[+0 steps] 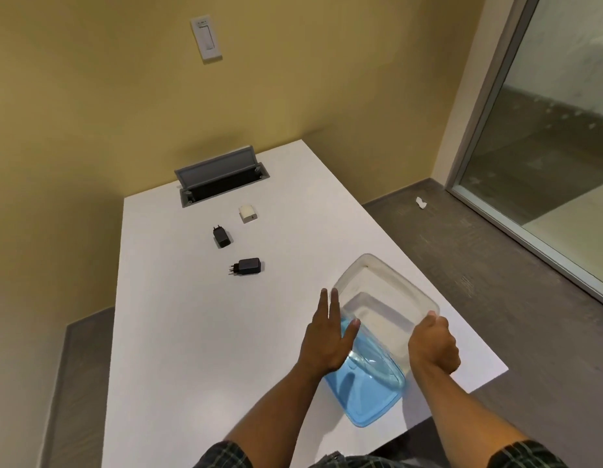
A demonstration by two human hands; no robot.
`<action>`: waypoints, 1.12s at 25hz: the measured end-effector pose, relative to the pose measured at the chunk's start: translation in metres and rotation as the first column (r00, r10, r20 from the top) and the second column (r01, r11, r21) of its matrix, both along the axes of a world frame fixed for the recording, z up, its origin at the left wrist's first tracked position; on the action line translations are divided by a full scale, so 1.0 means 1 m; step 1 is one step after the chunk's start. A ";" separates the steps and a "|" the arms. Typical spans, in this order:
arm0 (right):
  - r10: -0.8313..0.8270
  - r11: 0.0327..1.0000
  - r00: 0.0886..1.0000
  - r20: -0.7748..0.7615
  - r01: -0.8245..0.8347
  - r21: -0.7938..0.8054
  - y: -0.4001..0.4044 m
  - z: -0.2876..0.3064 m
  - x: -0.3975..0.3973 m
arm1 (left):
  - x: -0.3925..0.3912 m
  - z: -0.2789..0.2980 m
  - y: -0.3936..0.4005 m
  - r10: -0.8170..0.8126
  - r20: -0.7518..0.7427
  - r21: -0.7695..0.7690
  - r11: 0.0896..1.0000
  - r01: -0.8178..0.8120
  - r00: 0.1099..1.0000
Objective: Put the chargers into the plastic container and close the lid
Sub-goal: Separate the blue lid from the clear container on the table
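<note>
A: While both hands are down at the plastic container (388, 298) in the lower right of the frame, where do the chargers lie?

B: Up and left of it, apart from one another on the table (178, 315): the nearest black charger (247, 266), long axis across the frame, a second black charger (222, 236) above it, a white charger (247, 213) highest.

A: Which hand is nearer them?

B: The left hand (327, 339), I judge. It lies flat, fingers spread, against the container's left side. The right hand (433, 344) is curled closed on the right rim, over the blue lid (364, 396) beneath.
</note>
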State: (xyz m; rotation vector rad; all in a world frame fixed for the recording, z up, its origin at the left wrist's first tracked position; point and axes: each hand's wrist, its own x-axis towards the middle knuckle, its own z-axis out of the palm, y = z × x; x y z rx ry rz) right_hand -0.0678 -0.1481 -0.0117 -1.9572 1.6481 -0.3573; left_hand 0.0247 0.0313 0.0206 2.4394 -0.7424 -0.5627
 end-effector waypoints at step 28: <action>0.886 0.434 0.458 0.074 -0.874 0.216 0.146 -0.030 0.061 | -0.045 -0.026 0.215 0.747 -0.094 0.214 0.661 -0.719 0.659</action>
